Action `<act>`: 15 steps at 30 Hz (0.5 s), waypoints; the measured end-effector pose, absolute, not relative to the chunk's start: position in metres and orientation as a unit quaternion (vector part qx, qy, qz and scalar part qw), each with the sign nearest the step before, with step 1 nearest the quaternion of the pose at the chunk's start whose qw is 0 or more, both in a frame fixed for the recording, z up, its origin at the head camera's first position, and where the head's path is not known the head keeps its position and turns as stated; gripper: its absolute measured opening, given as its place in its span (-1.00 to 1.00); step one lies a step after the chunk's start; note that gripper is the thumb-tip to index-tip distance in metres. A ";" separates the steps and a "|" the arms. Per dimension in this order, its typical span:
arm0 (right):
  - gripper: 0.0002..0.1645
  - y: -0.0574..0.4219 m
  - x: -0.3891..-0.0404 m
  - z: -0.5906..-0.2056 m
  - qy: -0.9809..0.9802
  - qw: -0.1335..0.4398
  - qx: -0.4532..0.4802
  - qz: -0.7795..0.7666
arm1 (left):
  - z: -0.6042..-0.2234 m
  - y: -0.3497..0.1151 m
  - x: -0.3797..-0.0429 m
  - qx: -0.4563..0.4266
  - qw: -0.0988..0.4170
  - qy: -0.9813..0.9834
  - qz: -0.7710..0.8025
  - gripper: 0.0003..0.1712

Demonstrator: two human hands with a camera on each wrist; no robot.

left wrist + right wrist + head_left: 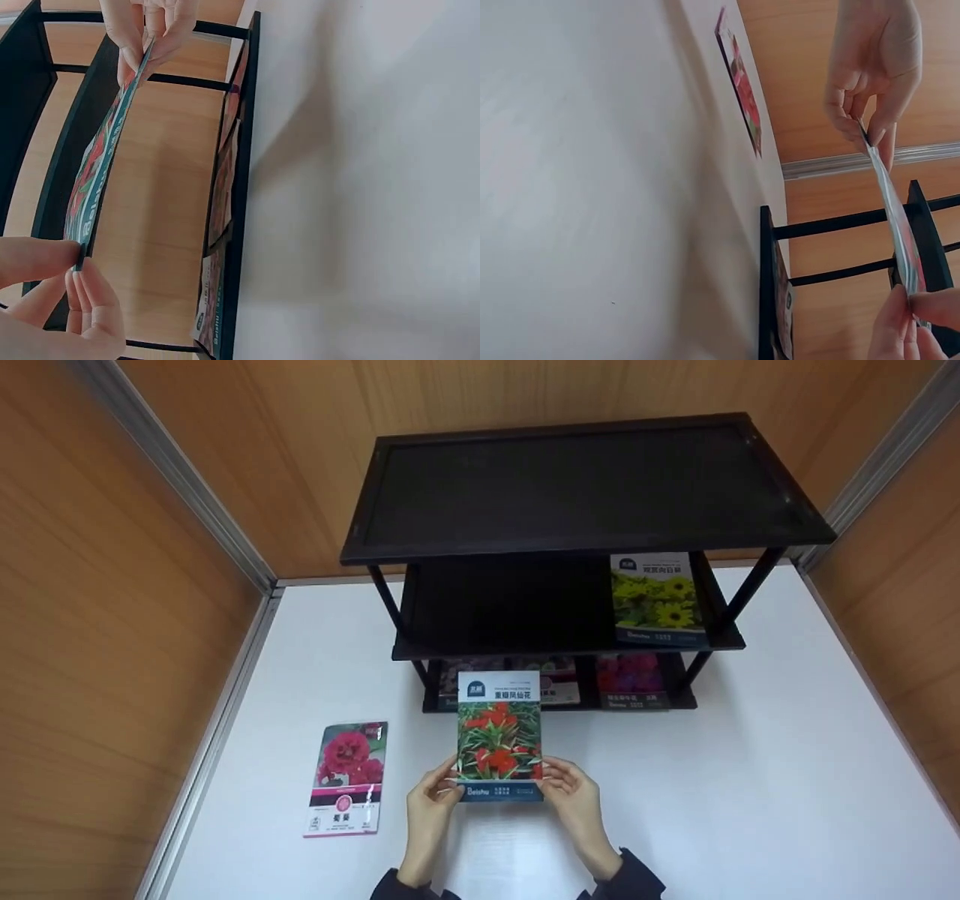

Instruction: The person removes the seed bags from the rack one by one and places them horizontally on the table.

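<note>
Both hands hold up a flat seed packet (pixel 499 735) with red flowers, a white top band and a dark blue-green bottom band. My left hand (pixel 431 810) pinches its lower left edge between thumb and fingers. On the lower right edge, my right hand (pixel 576 806) pinches it the same way. The wrist views show the packet edge-on, raised off the table, in front of the black rack (pixel 480 641). A pink-flower packet (pixel 346 780) lies on the table to the left of my left hand.
A yellow-flower packet (pixel 660 600) leans at the right end of the rack's middle shelf. On the bottom shelf sit several packets, including a magenta-flower one (pixel 631 679); the held packet partly covers others. Wood-grain walls (pixel 112 622) enclose the white table (pixel 787 750).
</note>
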State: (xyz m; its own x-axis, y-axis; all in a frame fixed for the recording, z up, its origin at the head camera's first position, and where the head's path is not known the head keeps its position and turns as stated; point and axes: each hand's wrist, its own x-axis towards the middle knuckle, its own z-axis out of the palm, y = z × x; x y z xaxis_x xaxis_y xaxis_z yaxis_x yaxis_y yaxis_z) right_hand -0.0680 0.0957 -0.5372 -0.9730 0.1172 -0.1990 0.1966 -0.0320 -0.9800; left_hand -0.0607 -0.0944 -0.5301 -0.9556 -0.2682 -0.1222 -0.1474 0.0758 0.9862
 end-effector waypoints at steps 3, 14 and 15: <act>-0.56 0.093 -0.068 -0.541 0.700 0.034 0.111 -0.704 | -0.534 -0.098 -0.060 0.145 0.041 -0.737 -0.659 -0.50; -0.61 0.083 -0.066 -0.552 0.668 0.001 0.046 -0.742 | -0.544 -0.107 -0.057 0.165 0.052 -0.757 -0.630 -0.51; -0.62 0.082 -0.066 -0.553 0.665 -0.002 0.042 -0.745 | -0.544 -0.108 -0.057 0.166 0.054 -0.759 -0.627 -0.51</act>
State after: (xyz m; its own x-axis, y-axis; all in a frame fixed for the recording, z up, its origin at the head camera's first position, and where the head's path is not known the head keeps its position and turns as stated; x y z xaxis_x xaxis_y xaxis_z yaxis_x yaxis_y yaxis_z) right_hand -0.0659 0.0821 -0.5529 -0.9965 0.0582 -0.0603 0.0534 -0.1147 -0.9920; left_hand -0.0570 -0.1075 -0.5442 -0.9388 -0.3202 -0.1268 -0.1853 0.1592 0.9697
